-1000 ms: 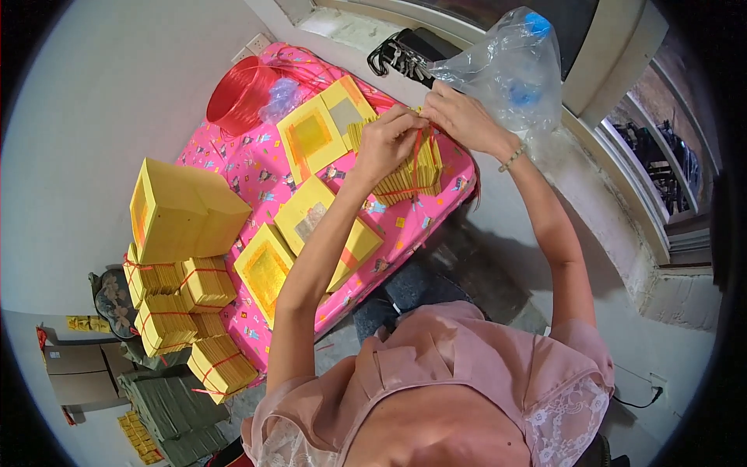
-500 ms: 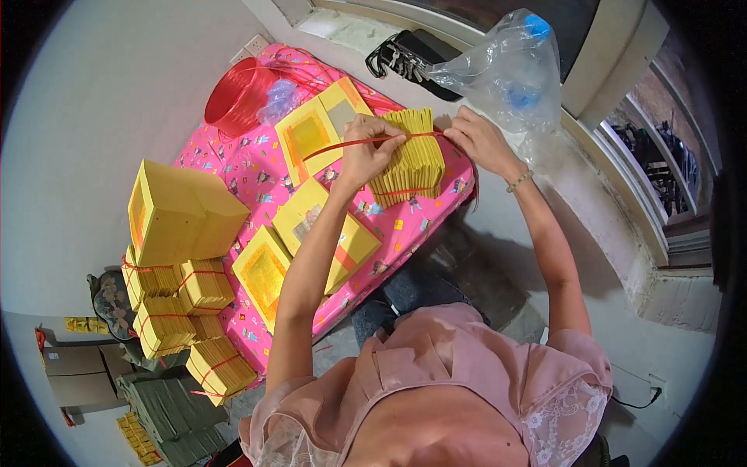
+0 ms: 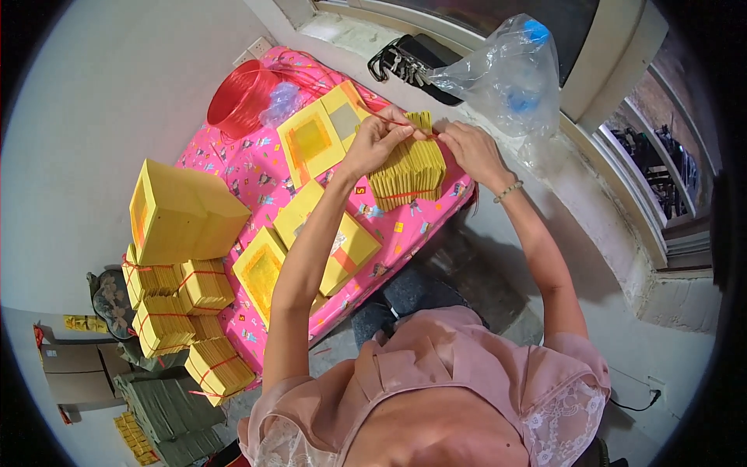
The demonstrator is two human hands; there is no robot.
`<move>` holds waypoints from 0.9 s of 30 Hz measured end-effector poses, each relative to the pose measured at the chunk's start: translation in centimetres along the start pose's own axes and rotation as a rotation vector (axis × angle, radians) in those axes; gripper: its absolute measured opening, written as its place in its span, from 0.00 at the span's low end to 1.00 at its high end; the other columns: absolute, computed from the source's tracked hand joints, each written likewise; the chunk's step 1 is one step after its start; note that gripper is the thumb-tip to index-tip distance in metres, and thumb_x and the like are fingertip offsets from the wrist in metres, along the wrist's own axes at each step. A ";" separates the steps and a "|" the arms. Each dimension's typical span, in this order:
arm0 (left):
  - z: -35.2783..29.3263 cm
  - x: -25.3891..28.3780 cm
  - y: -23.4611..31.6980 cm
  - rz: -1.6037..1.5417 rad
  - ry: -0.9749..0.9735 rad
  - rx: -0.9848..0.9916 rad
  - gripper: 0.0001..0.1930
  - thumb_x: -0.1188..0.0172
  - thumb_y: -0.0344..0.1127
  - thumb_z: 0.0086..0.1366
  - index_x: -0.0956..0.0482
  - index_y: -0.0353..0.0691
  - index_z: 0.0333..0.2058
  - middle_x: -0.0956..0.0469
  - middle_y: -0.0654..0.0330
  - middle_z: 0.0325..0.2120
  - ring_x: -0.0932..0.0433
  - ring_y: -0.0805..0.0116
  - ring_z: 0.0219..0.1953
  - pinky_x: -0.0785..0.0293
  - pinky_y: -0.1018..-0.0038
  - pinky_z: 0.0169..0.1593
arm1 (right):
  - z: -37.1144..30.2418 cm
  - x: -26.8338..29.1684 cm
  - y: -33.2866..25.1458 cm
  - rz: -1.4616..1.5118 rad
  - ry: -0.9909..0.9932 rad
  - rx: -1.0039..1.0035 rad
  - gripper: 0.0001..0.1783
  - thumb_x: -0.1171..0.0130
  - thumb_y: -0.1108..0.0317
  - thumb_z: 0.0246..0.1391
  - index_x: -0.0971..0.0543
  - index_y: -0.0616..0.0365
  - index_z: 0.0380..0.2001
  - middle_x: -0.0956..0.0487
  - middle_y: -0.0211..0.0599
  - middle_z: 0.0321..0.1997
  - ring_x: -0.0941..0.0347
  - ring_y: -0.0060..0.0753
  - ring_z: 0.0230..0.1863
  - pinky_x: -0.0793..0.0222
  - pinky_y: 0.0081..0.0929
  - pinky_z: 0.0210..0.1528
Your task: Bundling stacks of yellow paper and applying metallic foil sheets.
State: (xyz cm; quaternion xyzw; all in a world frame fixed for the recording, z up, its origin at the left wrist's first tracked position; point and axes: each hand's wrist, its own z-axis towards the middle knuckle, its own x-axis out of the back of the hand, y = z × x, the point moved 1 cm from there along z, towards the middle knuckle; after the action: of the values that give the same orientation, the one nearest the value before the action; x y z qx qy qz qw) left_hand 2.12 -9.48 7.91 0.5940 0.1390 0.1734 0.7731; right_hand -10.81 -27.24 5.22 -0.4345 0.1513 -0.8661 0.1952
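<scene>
A bundle of folded yellow paper [image 3: 408, 173] stands near the far right corner of the table, with one red tie around its near end. Across its far part runs a red plastic string [image 3: 424, 135]. My left hand [image 3: 377, 145] is closed on the string at the bundle's left side, thumb toward the paper. At the right side my right hand [image 3: 473, 149] pinches the string, its fingers bent and partly hidden. Flat yellow paper stacks with orange and gold squares [image 3: 311, 144] lie left of the bundle, and more [image 3: 263, 268] lie beside my left forearm.
Several tied yellow bundles [image 3: 163, 325] and a tall yellow paper stack [image 3: 183, 214] occupy the table's left end. A red string coil [image 3: 241, 100] sits at the back. On the ledge are keys [image 3: 406, 70], a black case [image 3: 436, 54] and a clear plastic bag [image 3: 510, 78].
The string's loose left end, which stretched out left of my left hand, now lies beyond it. My left hand has moved slightly right, and my right hand slightly nearer to me.
</scene>
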 end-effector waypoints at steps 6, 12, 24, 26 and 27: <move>-1.0 1.3 0.4 -0.033 0.069 -0.003 0.03 0.45 0.29 0.69 0.30 0.37 0.36 0.19 0.57 0.32 0.20 0.74 0.37 0.26 0.79 0.44 | 0.8 0.0 -0.7 -0.016 -0.046 -0.041 0.14 0.48 0.60 0.61 0.29 0.61 0.28 0.25 0.48 0.27 0.27 0.55 0.34 0.32 0.46 0.35; -1.2 2.1 1.2 0.069 0.057 0.117 0.04 0.42 0.29 0.67 0.27 0.36 0.36 0.19 0.60 0.29 0.21 0.76 0.34 0.27 0.80 0.41 | 2.9 2.7 -4.0 -0.028 0.010 0.026 0.14 0.45 0.61 0.60 0.31 0.60 0.26 0.28 0.45 0.26 0.30 0.52 0.30 0.35 0.43 0.33; -0.4 0.0 3.0 0.608 0.052 0.126 0.07 0.39 0.33 0.63 0.18 0.34 0.32 0.18 0.63 0.26 0.22 0.78 0.28 0.26 0.77 0.33 | 6.6 1.7 -5.7 -0.066 0.121 0.330 0.14 0.42 0.61 0.56 0.30 0.61 0.27 0.29 0.41 0.26 0.30 0.46 0.32 0.35 0.37 0.34; -0.7 0.1 2.8 0.592 0.109 0.137 0.08 0.40 0.34 0.64 0.17 0.35 0.32 0.18 0.65 0.26 0.22 0.79 0.28 0.26 0.78 0.33 | 6.3 2.6 -5.7 -0.016 0.028 0.237 0.14 0.43 0.61 0.57 0.29 0.61 0.28 0.27 0.41 0.28 0.29 0.48 0.33 0.34 0.39 0.35; -1.0 0.5 2.5 0.491 0.109 0.144 0.09 0.40 0.34 0.65 0.18 0.34 0.32 0.18 0.65 0.26 0.22 0.79 0.29 0.26 0.79 0.34 | 5.9 2.9 -5.7 0.034 -0.063 0.143 0.13 0.43 0.61 0.58 0.28 0.61 0.29 0.26 0.42 0.30 0.28 0.50 0.34 0.32 0.40 0.35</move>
State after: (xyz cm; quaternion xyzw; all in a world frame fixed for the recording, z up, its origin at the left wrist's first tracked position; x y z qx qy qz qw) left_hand 1.89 -7.85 10.08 0.6534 0.0439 0.3771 0.6550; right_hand -8.75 -24.09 13.11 -0.4440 0.0903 -0.8571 0.2451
